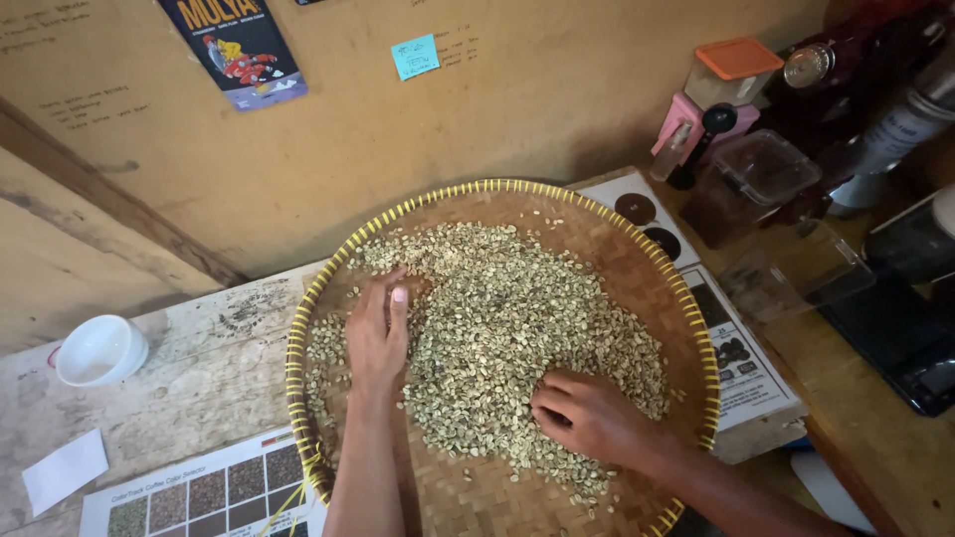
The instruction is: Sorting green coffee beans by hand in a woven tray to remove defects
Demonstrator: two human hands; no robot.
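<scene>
A round woven tray [637,261] with a yellow rim lies on a wooden table and holds a spread heap of pale green coffee beans [507,328]. My left hand [378,333] rests flat on the beans at the heap's left edge, fingers together and pointing away from me. My right hand [587,413] sits on the heap's near right side with its fingers curled down into the beans. Whether either hand holds any beans is hidden.
A small white cup [99,350] stands at the left of the table. Printed colour charts [214,492] lie under the tray's near left and right [736,358] sides. Plastic containers [751,179], an orange-lidded box [733,70] and dark appliances [905,298] crowd the right. A plywood wall rises behind.
</scene>
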